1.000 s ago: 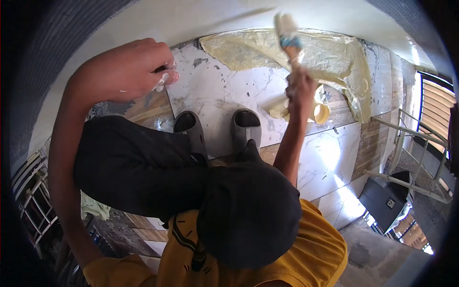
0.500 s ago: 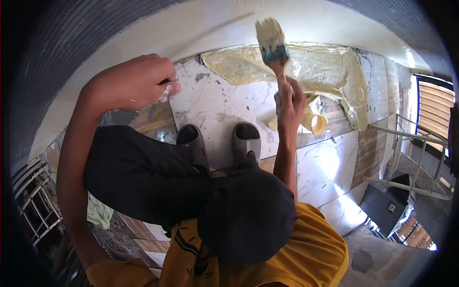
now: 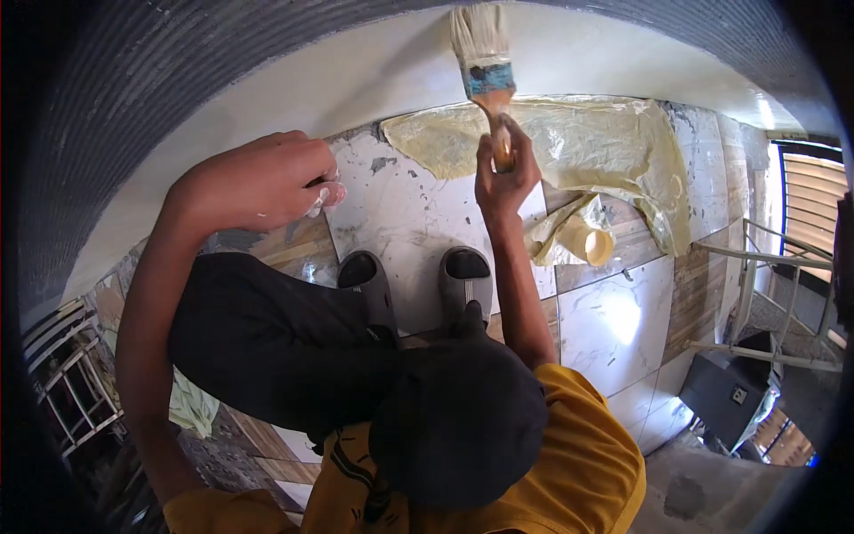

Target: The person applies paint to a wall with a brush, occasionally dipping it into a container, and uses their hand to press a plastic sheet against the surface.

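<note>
My right hand (image 3: 507, 178) grips the wooden handle of a wide paintbrush (image 3: 487, 78) with a blue ferrule. Its pale, paint-coated bristles point up against the cream wall (image 3: 382, 62). My left hand (image 3: 289, 181) is closed near the wall at the left, its fingertips smeared with white; whether anything is inside the fingers is hidden. Below the brush, a yellowish plastic sheet (image 3: 596, 138) lies along the base of the wall. A cream roll or cup (image 3: 587, 244) rests on its side near the sheet's lower edge.
White and wood-look floor tiles (image 3: 614, 311) spread around my grey shoes (image 3: 466, 278). A metal frame (image 3: 756, 258) and a black box (image 3: 725, 392) stand at the right. Metal racks (image 3: 76, 383) and a pale green cloth (image 3: 191, 405) are at the left.
My right hand and the paintbrush have moved left and the bristles are now higher, at the wall. My left hand remains closed and appears slightly lower as the view has shifted.
</note>
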{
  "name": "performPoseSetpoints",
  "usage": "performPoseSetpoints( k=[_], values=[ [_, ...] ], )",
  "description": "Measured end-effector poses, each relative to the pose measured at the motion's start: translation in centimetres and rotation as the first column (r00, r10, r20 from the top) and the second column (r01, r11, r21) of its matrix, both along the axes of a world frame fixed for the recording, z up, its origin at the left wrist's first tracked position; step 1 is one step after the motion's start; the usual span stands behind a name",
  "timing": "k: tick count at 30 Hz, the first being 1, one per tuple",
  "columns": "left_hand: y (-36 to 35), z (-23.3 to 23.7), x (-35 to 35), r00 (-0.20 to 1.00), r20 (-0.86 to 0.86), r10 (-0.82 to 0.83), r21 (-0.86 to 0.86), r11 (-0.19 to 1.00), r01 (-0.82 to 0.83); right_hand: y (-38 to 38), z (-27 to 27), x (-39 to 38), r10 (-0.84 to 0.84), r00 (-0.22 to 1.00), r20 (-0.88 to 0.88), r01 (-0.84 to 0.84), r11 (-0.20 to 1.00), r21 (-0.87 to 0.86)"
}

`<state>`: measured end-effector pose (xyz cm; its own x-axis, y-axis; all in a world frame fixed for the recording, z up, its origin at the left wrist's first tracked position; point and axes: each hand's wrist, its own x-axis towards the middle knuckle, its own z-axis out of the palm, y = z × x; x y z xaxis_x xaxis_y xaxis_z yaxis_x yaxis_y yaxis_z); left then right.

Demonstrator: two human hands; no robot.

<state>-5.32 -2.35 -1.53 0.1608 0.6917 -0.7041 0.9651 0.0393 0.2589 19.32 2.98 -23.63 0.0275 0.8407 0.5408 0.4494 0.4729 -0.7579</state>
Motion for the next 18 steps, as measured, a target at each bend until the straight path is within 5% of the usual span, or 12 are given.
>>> performPoseSetpoints(
  k=[5,8,10,13,14,15,16,17,18],
  values=[
    [0.5,0.0,-0.2,0.998,0.031,-0.052,-0.010,0.999,0.053,-2.1,-3.0,1.2,0.020,0.996,0.088,-0.006,0.989,-0.148],
    [0.7,-0.2,-0.1,0.997,0.064,-0.046,-0.027,0.999,0.047,-3.1,-1.4,1.8,0.004,1.000,0.011,-0.003,0.994,-0.113],
    [0.7,-1.1,-0.3,0.992,0.083,-0.094,0.047,0.995,0.090,-2.4,0.6,1.4,0.018,0.999,0.041,-0.021,0.997,0.079],
    [1.2,-3.5,-2.1,0.969,0.206,-0.134,0.075,0.990,0.121,-0.5,-2.7,0.3,0.040,0.998,0.055,-0.041,0.999,0.010],
    [0.7,-4.1,-2.0,0.975,0.188,-0.118,0.064,0.992,0.108,-0.4,-6.0,0.8,0.197,0.979,0.059,-0.191,0.977,-0.095],
    [0.9,-3.3,-1.0,0.962,0.271,-0.029,-0.023,0.999,0.036,-0.8,-8.2,0.7,0.168,0.963,0.209,-0.121,0.968,-0.221],
    [1.5,-2.1,0.2,0.984,0.151,-0.092,-0.086,0.991,0.106,-2.1,-9.9,0.4,0.041,0.978,0.205,0.001,0.980,-0.200],
    [0.7,-4.1,-1.6,0.964,0.261,-0.043,-0.074,0.995,0.064,-2.8,-11.9,1.4,0.131,0.987,0.092,-0.107,0.967,-0.231],
    [0.3,-4.2,-1.6,0.943,0.325,-0.067,-0.031,0.996,0.081,-4.0,-8.3,2.3,0.133,0.988,0.078,-0.106,0.954,-0.281]
  ],
)
